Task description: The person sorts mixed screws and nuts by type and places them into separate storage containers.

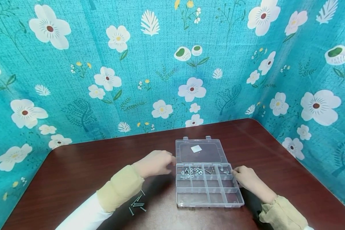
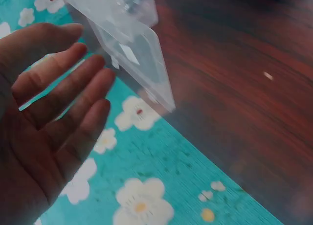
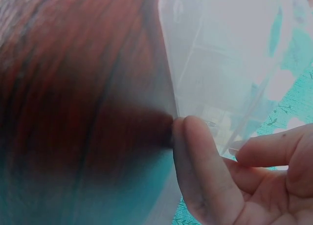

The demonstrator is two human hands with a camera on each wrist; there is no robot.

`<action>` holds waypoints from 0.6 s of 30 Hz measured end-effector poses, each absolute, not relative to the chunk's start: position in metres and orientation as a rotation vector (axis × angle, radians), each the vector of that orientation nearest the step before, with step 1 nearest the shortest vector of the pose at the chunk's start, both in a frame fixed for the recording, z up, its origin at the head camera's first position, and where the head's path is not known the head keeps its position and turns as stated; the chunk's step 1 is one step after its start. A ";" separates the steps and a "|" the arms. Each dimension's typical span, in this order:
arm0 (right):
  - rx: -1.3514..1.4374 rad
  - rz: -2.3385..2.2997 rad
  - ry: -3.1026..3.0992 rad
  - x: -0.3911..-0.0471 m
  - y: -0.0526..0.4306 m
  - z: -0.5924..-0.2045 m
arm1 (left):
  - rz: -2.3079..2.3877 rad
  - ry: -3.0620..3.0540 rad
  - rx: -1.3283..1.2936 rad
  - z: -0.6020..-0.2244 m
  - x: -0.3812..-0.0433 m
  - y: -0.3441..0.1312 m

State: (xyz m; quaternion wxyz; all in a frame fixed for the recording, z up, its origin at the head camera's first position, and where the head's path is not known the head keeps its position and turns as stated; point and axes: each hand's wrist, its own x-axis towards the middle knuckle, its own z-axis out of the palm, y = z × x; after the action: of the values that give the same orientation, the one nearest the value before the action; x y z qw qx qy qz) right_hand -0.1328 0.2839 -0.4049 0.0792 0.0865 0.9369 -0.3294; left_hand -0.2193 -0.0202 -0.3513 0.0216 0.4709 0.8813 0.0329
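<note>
A clear plastic compartment box (image 1: 210,204) sits on the table with its lid (image 1: 187,157) folded back flat behind it. Screws (image 1: 186,170), nuts (image 1: 198,171) and other small hardware lie in its back row of compartments. My left hand (image 1: 158,163) hovers just left of the box, fingers loosely bent; its palm (image 2: 39,151) holds nothing in the left wrist view. At the box's right side, my right hand (image 1: 248,179) pinches the side wall between thumb and fingers (image 3: 203,161). Several loose screws (image 1: 137,203) lie on the table below my left forearm.
The dark red-brown wooden table (image 1: 89,166) has rounded back corners. A turquoise curtain (image 1: 161,70) with white flowers hangs right behind it and along the right side. A white label (image 1: 196,148) is stuck on the lid.
</note>
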 end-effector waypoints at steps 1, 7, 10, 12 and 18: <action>0.256 -0.982 2.804 -0.133 0.284 -0.405 | 0.103 2.741 1.425 -0.351 -0.220 -0.025; 0.263 -0.968 2.810 -0.132 0.283 -0.403 | 0.086 2.796 1.325 -0.354 -0.226 -0.053; 0.266 -0.970 2.812 -0.132 0.283 -0.404 | 0.076 2.828 1.306 -0.358 -0.231 -0.067; 0.271 -0.975 2.804 -0.132 0.282 -0.404 | 0.080 2.849 1.272 -0.362 -0.234 -0.076; 0.268 -0.960 2.814 -0.133 0.282 -0.404 | 0.095 2.930 1.123 -0.372 -0.244 -0.104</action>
State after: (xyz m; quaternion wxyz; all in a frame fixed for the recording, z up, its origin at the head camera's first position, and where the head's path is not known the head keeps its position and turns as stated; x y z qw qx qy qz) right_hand -0.1326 0.2817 -0.4042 0.0781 0.0896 0.9397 -0.3207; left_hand -0.2442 -0.1036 -0.3719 0.0010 0.3576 0.9334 0.0304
